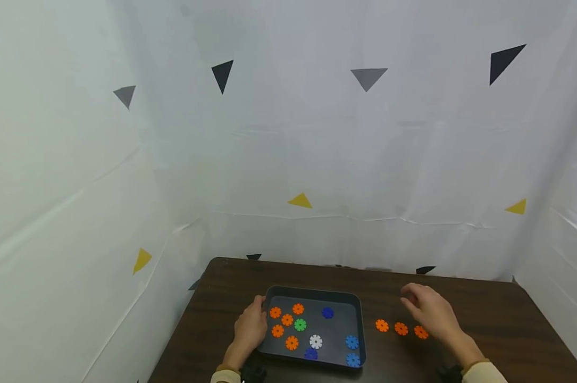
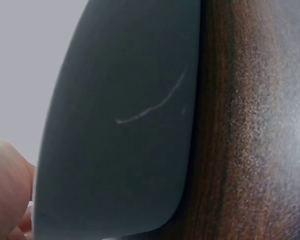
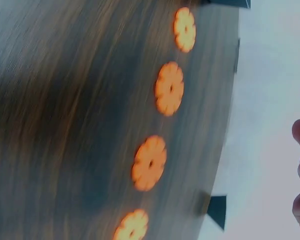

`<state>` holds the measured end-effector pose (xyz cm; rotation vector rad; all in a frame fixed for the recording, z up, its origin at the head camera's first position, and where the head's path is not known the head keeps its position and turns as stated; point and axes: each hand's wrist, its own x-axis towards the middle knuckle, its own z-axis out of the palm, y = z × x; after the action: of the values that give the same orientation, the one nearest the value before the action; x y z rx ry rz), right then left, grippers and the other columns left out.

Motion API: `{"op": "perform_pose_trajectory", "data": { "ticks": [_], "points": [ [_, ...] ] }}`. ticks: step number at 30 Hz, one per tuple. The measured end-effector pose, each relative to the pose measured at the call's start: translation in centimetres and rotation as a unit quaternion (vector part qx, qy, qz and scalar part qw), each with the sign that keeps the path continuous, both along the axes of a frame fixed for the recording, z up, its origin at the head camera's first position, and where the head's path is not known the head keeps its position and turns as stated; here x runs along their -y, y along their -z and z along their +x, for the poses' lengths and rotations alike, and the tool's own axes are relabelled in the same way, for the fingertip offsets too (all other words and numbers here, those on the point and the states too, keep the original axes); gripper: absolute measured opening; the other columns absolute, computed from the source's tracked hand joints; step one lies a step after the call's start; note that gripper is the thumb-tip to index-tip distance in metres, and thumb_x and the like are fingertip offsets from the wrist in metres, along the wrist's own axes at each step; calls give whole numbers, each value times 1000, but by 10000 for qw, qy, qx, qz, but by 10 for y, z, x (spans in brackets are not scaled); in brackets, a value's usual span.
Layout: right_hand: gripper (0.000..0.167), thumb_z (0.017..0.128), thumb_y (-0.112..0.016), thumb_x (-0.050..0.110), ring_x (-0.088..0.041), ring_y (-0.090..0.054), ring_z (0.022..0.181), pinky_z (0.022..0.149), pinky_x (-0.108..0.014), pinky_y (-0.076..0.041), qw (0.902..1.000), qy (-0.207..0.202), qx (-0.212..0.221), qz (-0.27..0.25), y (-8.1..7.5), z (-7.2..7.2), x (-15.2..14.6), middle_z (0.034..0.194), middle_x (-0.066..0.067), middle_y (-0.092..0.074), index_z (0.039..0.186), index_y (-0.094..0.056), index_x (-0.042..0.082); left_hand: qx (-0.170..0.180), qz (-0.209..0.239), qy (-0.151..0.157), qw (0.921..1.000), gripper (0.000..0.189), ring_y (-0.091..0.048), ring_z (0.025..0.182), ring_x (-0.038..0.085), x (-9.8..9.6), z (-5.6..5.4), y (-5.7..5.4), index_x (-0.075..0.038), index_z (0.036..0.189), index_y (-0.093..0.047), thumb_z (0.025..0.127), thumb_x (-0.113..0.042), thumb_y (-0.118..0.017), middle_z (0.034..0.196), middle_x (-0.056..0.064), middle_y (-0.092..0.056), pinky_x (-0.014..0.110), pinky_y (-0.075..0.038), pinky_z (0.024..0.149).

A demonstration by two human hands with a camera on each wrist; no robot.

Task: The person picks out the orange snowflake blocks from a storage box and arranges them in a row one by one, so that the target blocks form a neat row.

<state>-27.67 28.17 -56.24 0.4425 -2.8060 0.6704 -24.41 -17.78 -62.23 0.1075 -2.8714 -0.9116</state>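
My left hand [image 1: 251, 325] holds the left rim of a dark grey tray [image 1: 312, 291]. In the left wrist view the tray's outer wall [image 2: 115, 165] fills the middle, with part of the hand at its edge. Inside the tray lie several notched plastic discs: orange [image 1: 292, 342], green [image 1: 300, 324], white [image 1: 316, 341] and blue [image 1: 352, 342]. My right hand [image 1: 432, 311] hovers above the table with loosely bent fingers and nothing visible in them. Below and left of it, orange discs [image 1: 401, 329] lie in a row. The right wrist view shows several orange discs [image 3: 169, 89] there.
The dark wood table [image 1: 250, 271] bears the tray left of centre. White sheeting [image 1: 288, 133] with black, grey and yellow triangles hangs behind the table and along both sides.
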Motion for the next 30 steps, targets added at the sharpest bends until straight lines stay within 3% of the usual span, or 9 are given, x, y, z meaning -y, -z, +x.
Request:
{"op": "perform_pose_trajectory", "data": {
  "ticks": [21,26,30],
  "points": [
    [20,97,-79,23,-5,-56,74,66,-29,-50,9984,-494,51,-286,4,-19,82,82,11,-65,114,-74,15,61,-41,-42,10000,39,-66,74,20,2,-2,-3,-6,141,-58,103,-8,-67,114,15,-74,39,-48,58],
    [21,96,-80,25,-3,-54,72,65,-27,-48,9971,-702,-24,-292,9,-24,101,80,13,-61,114,-75,16,219,17,-85,9997,39,-68,77,22,5,-1,-4,-7,141,-59,102,-8,-67,115,15,-74,41,-50,59],
    [21,96,-80,26,-2,-53,73,66,-27,-47,9960,-837,65,-290,13,-26,110,81,14,-62,114,-74,17,119,60,-49,9999,39,-65,72,19,3,2,-2,-7,141,-59,102,-7,-67,114,15,-74,39,-47,57]
  ]
}}
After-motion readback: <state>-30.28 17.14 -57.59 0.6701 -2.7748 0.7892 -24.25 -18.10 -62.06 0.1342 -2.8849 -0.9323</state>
